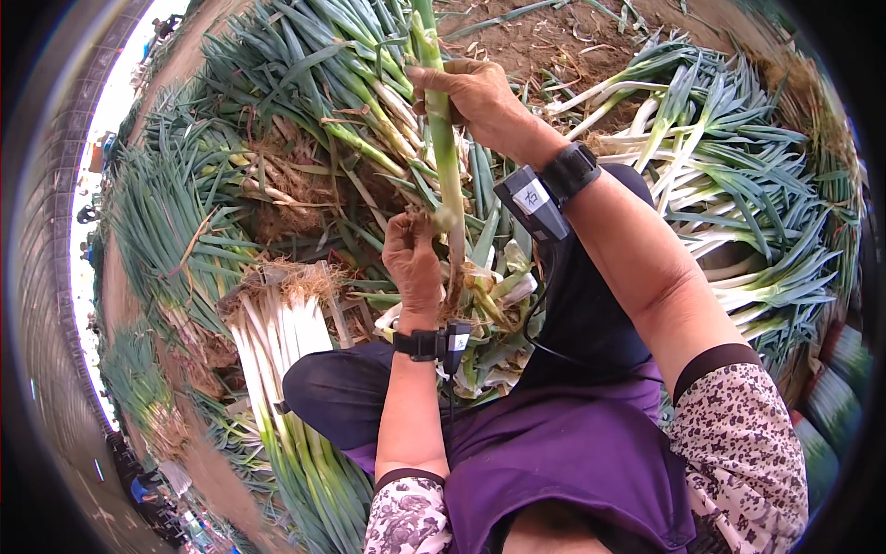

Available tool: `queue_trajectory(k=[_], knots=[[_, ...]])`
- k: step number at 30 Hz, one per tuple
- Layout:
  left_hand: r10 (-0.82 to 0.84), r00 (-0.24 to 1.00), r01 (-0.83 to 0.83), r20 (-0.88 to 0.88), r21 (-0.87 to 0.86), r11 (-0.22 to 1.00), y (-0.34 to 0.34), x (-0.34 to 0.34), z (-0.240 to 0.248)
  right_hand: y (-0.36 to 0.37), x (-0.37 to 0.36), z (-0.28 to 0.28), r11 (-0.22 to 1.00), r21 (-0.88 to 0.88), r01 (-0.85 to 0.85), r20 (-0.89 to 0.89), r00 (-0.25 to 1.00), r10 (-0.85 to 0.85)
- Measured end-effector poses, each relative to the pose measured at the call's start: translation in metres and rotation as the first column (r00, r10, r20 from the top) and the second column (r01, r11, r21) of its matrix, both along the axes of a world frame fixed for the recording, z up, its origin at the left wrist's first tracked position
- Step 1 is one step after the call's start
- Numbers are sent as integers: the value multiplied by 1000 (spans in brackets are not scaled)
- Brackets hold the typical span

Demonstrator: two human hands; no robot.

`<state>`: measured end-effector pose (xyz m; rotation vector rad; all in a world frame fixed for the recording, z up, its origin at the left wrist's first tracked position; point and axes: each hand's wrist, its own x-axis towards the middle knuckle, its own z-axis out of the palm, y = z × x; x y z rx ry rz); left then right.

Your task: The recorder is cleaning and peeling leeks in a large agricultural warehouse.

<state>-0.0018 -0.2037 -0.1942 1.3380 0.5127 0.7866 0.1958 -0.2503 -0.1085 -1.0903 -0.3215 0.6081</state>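
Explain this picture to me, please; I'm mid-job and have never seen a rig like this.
There is no machine: these are a person's two bare hands, with black devices strapped at the wrists. The one picture comes from a wide fisheye camera on the person's head, looking down, so straight edges bend. The right hand holds a long green stalk. The left hand is curled beside its lower part; whether it grips anything is unclear. Around lie leafy piles and a pale-stemmed bundle, with soil beyond.
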Motion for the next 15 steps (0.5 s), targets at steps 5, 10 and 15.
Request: queue_trajectory(k=[5,10,15], knots=[[37,608,638,-793,516,571,6,-70,-40,-5,15,4,988,72,139,-18,990,-138],[-128,624,630,-771,400,666,22,-94,-28,-12,8,11,994,-7,112,94,989,-111],[128,941,129,-313,681,720,-11,-19,27,-9,-4,4,989,-86,121,220,970,-100]])
